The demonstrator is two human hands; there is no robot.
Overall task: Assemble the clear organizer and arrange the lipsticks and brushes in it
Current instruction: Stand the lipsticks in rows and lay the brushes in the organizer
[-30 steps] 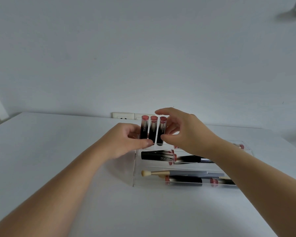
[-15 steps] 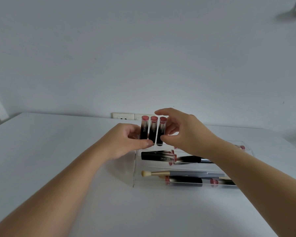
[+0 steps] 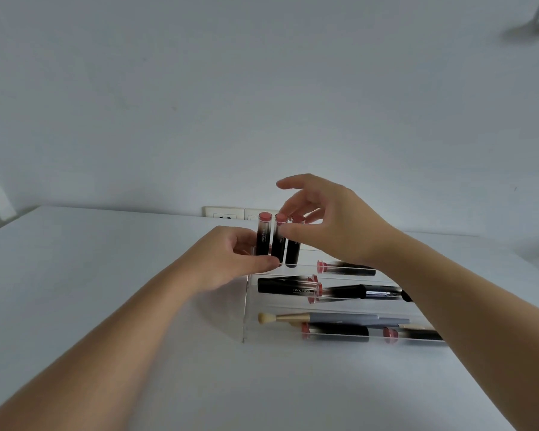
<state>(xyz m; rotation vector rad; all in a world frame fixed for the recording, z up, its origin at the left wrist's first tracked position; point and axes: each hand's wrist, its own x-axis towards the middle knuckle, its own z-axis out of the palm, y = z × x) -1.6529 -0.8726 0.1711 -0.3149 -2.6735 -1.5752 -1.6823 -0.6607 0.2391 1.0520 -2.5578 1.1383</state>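
Clear plastic makes the organizer (image 3: 246, 309), which sits on the white table (image 3: 75, 275). Three lipsticks (image 3: 277, 241) stand up at its back corner. The left hand (image 3: 231, 259) curls round their bottoms, holding them. The right hand (image 3: 330, 222) floats above, fingers loose and spread, thumb touching the middle one.

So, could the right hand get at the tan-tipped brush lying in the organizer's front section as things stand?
Probably yes. The brush lies in the open-topped clear organizer, its tip uncovered; the right hand hovers above the upright lipsticks, apparently holding nothing, though its forearm crosses the handle's far end.
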